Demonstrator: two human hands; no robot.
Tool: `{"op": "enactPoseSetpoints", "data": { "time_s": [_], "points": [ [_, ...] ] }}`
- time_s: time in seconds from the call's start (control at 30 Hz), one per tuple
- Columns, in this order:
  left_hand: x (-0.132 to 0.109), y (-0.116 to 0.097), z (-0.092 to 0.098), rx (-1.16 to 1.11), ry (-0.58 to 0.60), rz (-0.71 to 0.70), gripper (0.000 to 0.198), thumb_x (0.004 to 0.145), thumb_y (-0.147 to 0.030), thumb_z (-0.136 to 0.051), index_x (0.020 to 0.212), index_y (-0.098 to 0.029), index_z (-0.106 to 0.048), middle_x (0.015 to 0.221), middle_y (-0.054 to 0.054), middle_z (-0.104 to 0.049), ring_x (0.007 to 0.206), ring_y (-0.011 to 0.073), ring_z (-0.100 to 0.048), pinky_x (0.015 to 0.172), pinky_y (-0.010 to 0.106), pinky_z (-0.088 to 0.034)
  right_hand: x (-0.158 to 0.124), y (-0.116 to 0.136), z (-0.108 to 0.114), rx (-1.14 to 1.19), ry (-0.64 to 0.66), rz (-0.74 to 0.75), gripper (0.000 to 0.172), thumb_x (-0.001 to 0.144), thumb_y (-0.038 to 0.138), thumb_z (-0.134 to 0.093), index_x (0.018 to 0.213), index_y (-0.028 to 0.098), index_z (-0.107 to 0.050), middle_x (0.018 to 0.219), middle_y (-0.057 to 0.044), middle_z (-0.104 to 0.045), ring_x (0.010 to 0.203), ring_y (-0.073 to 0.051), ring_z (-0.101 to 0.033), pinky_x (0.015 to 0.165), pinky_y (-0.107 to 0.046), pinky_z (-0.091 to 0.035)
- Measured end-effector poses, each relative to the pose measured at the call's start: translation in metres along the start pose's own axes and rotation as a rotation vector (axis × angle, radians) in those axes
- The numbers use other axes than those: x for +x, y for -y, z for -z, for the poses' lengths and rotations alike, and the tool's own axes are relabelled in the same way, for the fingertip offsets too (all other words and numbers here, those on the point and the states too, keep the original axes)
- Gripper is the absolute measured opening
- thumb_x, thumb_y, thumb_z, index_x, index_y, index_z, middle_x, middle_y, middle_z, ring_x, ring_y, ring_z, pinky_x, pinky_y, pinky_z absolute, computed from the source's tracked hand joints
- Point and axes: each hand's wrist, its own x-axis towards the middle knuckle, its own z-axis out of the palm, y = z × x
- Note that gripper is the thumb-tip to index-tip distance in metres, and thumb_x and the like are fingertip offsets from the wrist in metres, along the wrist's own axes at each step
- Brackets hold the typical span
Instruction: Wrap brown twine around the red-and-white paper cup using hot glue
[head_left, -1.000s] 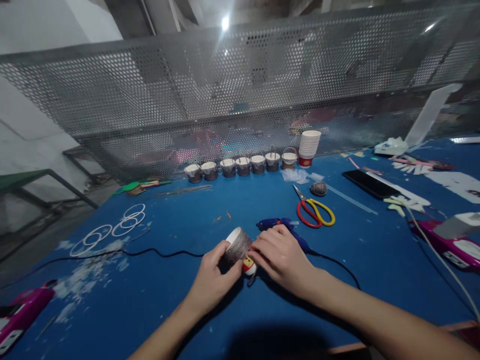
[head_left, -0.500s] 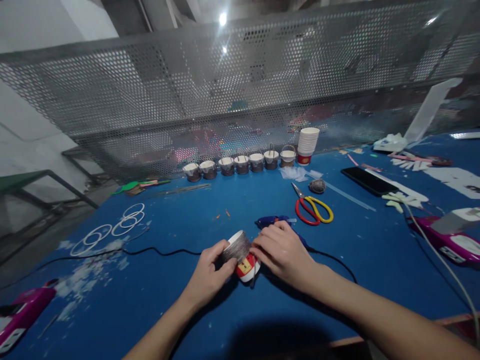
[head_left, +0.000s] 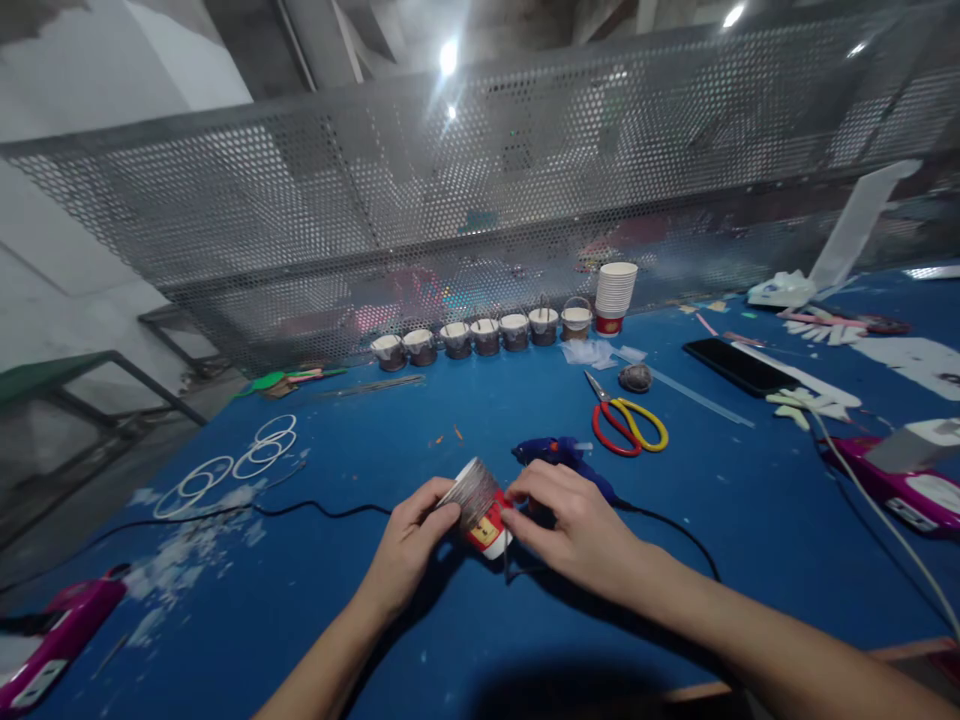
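The person's left hand (head_left: 411, 548) is partly closed around a small paper cup wrapped in grey-brown cord (head_left: 480, 505), thumb on the near side close to the rim and the other fingers mostly hidden behind it. The cup sits tilted between the two hands, its mouth toward the upper left, its bare red, yellow and white lower end toward the right hand (head_left: 566, 515). That one is half curled, thumb and forefinger bent in against the cup's red side with a gap between them; I can't tell whether they pinch the cord. A loose grey tail of cord (head_left: 508, 572) hangs below the cup and bends toward the right hand. Half a second ago the left thumb lay lower across the wrapped band, the right fingers looked more bunched together, and the tail dropped straighter. Just beyond the right hand lies a blue glue gun (head_left: 559, 452), then metal scissors with red and yellow handles (head_left: 630, 425) and a ball of grey yarn (head_left: 636, 377). Thin white rings (head_left: 262, 450) lie well off beyond the left hand. Farthest ahead of both hands stand a row of cord-wrapped paper cups (head_left: 486, 337) and a tall stack of white paper cups (head_left: 617, 290).
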Motion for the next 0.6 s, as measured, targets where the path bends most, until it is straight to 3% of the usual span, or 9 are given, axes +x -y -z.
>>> {"op": "enactPoseSetpoints", "data": {
  "time_s": [0.1,0.27,0.43,0.6],
  "points": [
    [0.0,-0.004,0.002,0.017,0.053,-0.044,0.019,0.081,-0.03,-0.057,0.081,-0.018,-0.072,0.08,0.004,-0.068,0.078,0.0195,-0.06,0.075,0.029,-0.048,-0.002,0.001,-0.003,0.006,-0.014,0.017,0.011,0.089,0.025,-0.057,0.083,0.017,-0.062,0.075,-0.004,-0.062,0.07,-0.016,-0.056,0.064,-0.028,-0.043],
    [0.001,-0.009,0.001,-0.02,0.157,-0.042,0.019,0.083,-0.028,-0.057,0.083,-0.017,-0.072,0.09,0.007,-0.065,0.075,0.0179,-0.061,0.065,0.027,-0.052,-0.002,-0.006,-0.007,-0.051,-0.039,0.033,0.012,0.089,0.016,-0.053,0.08,0.017,-0.061,0.074,-0.004,-0.062,0.068,-0.016,-0.056,0.063,-0.027,-0.043],
    [0.001,-0.011,-0.003,0.031,0.137,0.014,0.018,0.08,-0.025,-0.055,0.074,-0.015,-0.068,0.071,0.002,-0.062,0.061,0.014,-0.059,0.062,0.026,-0.05,-0.002,-0.009,-0.01,-0.078,-0.037,0.031,0.015,0.085,0.012,-0.053,0.071,0.017,-0.058,0.069,-0.002,-0.062,0.061,-0.014,-0.053,0.061,-0.027,-0.039],
    [0.0,-0.014,-0.009,0.156,0.1,0.095,0.012,0.073,-0.025,-0.057,0.073,-0.015,-0.065,0.061,-0.001,-0.059,0.056,0.0122,-0.054,0.055,0.023,-0.044,-0.003,-0.006,-0.011,0.103,-0.003,-0.169,0.011,0.077,0.012,-0.056,0.068,0.018,-0.057,0.063,0.001,-0.059,0.056,-0.011,-0.049,0.058,-0.025,-0.038]
  ]
}}
